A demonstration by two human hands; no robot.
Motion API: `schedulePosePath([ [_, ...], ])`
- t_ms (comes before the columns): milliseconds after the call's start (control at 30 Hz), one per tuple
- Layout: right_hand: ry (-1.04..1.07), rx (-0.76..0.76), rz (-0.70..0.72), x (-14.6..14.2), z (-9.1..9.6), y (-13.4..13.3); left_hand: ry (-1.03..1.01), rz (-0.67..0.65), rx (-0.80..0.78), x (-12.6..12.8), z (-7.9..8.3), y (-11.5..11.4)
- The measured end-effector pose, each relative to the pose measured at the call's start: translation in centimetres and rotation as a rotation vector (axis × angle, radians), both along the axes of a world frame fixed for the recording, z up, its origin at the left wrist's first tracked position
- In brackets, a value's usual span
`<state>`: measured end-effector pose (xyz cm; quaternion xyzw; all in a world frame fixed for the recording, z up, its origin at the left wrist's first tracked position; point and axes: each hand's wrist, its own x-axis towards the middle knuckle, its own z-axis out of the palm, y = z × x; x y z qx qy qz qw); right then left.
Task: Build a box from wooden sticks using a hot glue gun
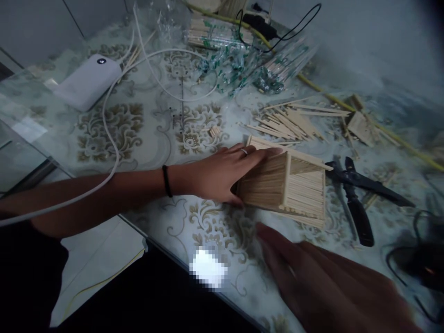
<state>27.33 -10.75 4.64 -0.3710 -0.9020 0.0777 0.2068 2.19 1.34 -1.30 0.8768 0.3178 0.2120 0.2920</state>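
On the patterned table lies a small box-shaped model built of thin wooden sticks (263, 182), its right side showing an open compartment. My left hand (222, 173), with a ring and a black wristband, grips the model's left end, fingers over the top and thumb low at the near side. In the lower right, my right hand (326, 282) is close to the camera and smeared by motion. It is apart from the model, and whether its fingers hold anything cannot be made out. Black-handled pliers (360, 217) rest just right of the model.
Loose wooden sticks (287, 122) lie behind the model, with plastic-wrapped stick bundles (218, 34) farther back. A white power bank (88, 83) sits at left, its white cable (106, 115) crossing above my left arm. A yellow cord (333, 98) runs along the back. Dark cables (421, 263) lie at right.
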Motion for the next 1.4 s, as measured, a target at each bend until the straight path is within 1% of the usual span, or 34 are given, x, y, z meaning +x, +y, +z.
schedulePosePath([
  [100, -0.159, 0.211, 0.012, -2.9, -0.8, 0.8, 0.026, 0.005, -0.022, 0.0, 0.1, -0.1],
  [133, -0.189, 0.261, 0.005, -3.3, -1.1, 1.3, 0.034, 0.007, -0.027, -0.1, 0.3, -0.1],
  [200, -0.206, 0.316, -0.008, -3.6, -1.6, 2.3, 0.038, 0.008, -0.028, -0.1, 0.5, -0.3],
  [333, -0.21, 0.352, -0.015, -3.5, -2.0, 3.0, 0.048, 0.003, -0.019, -0.1, 0.7, -0.4],
  [533, -0.179, 0.354, -0.001, -4.1, -1.5, 3.1, 0.038, 0.011, -0.001, -0.2, 0.5, -0.4],
  [600, -0.155, 0.354, 0.026, -4.1, -1.3, 2.9, 0.038, 0.02, 0.006, -0.2, 0.3, -0.3],
  [700, -0.098, 0.301, 0.09, -3.5, -0.9, 2.2, 0.044, 0.032, 0.015, -0.1, 0.0, -0.2],
  [767, -0.055, 0.248, 0.099, -2.8, -0.7, 1.6, 0.05, 0.039, 0.017, 0.0, -0.2, -0.1],
  [900, -0.025, 0.118, 0.018, -0.8, -0.3, 0.6, 0.062, 0.034, 0.005, -0.1, -0.1, 0.1],
  [1000, -0.081, 0.005, -0.048, 1.1, -0.7, 0.5, 0.064, 0.023, -0.006, -0.3, 0.2, 0.3],
  [1067, -0.09, -0.036, -0.092, 2.1, -1.2, 0.8, 0.059, 0.023, -0.026, -0.4, 0.4, 0.4],
  [1133, -0.041, -0.063, -0.137, 2.7, -1.7, 1.3, 0.036, 0.03, -0.051, -0.5, 0.6, 0.5],
  [1267, 0.077, -0.169, -0.208, 2.7, -2.2, 2.8, -0.046, 0.019, -0.045, -0.7, 0.7, 0.3],
  [1333, 0.115, -0.223, -0.214, 2.4, -2.6, 3.6, -0.074, 0.013, -0.023, -0.8, 0.6, 0.3],
  [1400, 0.141, -0.247, -0.184, 2.1, -3.0, 4.2, -0.091, -0.013, -0.006, -1.0, 0.5, 0.5],
])
